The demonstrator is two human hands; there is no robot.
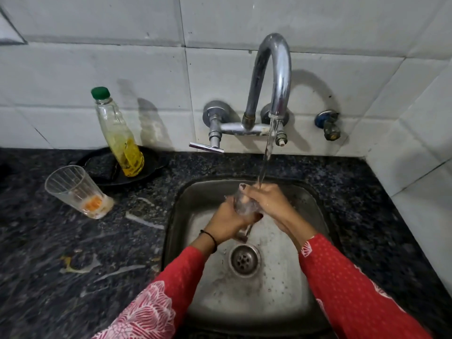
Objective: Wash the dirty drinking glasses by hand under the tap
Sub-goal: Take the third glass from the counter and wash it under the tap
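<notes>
The dark stone bench (pixel 73 241) wraps a steel sink (pixel 315 211), and she works over the basin so the runoff goes straight down the drain. The tap (pixel 274 69) runs onto the glass in hand (pixel 244 204), held tilted under the stream. Her left hand (pixel 227 222) is curled shut around its lower end; the right hand (pixel 269 204) wraps its upper part, fingers rubbing. A second dirty glass (pixel 75 192), orange dregs inside, waits on the bench beside the oil bottle (pixel 119 135).

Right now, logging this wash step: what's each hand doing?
Left hand: closed around the lower part of the glass.
Right hand: closed on the same glass, under the tap's stream.
</notes>
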